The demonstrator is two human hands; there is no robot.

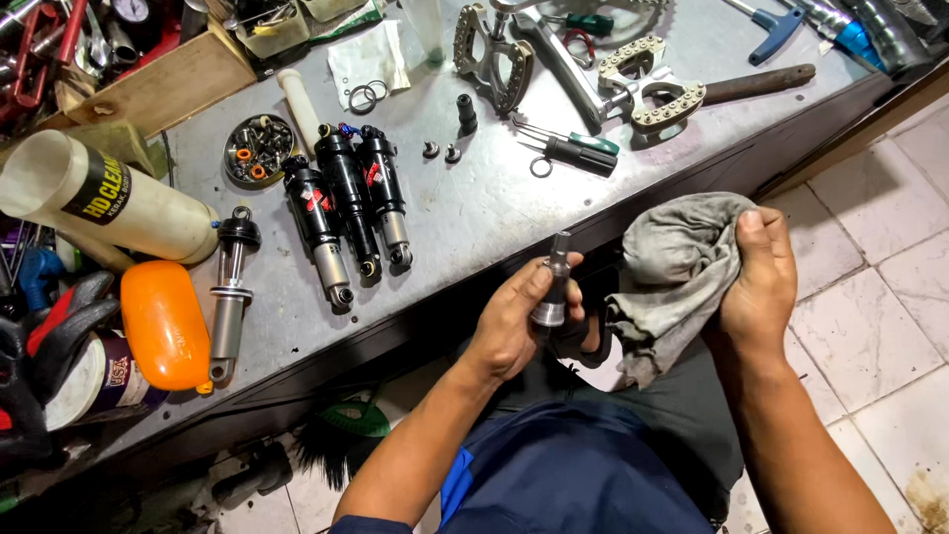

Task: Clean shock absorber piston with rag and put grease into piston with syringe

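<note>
left hand [514, 321]: closed around a small metal shock part [552, 287], cylinder held upright, narrow stem at top, thumb and fingers wrapped round the lower body; held in front of the worktop edge, above the lap.
right hand [759, 282]: closed on a grey rag [672, 272], cloth bunched in the palm, loose end hanging down; rag held just right of the metal part, whether touching cannot be told.
worktop [474, 213]: grey metal sheet, scuffed, cluttered along the far side.
three black shocks [348, 213]: laid side by side on the worktop, silver ends toward the near edge, red marks on the bodies.
silver shock [229, 297]: laid left of the black ones, black top, eyelet at the near end.
orange bottle [164, 324]: lying on its side just left of the silver shock.
cream bottle [104, 198]: large, on its side, black label, behind the orange bottle.
round tin [259, 148]: small parts and orange rings seen inside, behind the black shocks.
screwdriver [568, 148]: dark handle, green band, O-ring just beside it.
flat pedals [647, 84]: silver, studded, on crank arms at the far side; wooden handle to the right.
blue T-handle tool [773, 28]: far right corner.
gloves [49, 341]: black and red, far left edge.
floor [880, 326]: pale tiles, seen right of the worktop.
</note>
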